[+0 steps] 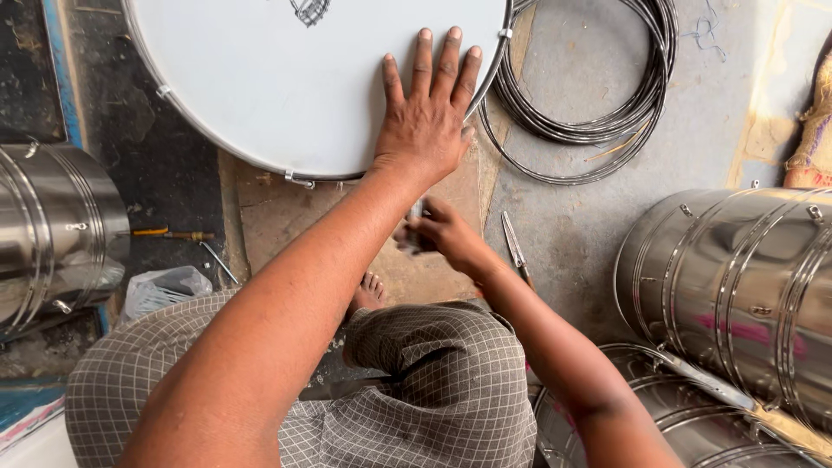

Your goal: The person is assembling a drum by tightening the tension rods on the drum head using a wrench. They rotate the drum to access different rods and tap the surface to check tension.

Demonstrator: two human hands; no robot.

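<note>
We see the left hand (426, 117) lying flat, fingers spread, palm down on the white drumhead (286, 78), near its rim at about 5 o'clock on the disc. The drumhead sits at 12 o'clock in the view, resting on the floor (589, 225), with small metal clips (300, 180) along its edge.

The right hand (438, 234) is just below the drumhead's rim, near centre view, fingers curled around a small dark object (414, 227). That object is blurred; we cannot tell what it is. The hand is closed on it.

At 1 o'clock, a coil of dark wire (598, 95) lies on the floor, just beside the drumhead. A pair of pliers or snips (515, 247) lies on the floor just to the right of the right hand.

At 4 o'clock, shiny steel drum shells (737, 277) lie on their sides, stacked one on another. At 9 o'clock, another steel shell (52, 225). Near it at 8 o'clock lie a crumpled plastic bag (160, 290) and a screwdriver with a yellow handle (165, 233).

At 6 o'clock we note the checked cloth (433, 373) over our knees and a bare foot (368, 293) between them.
</note>
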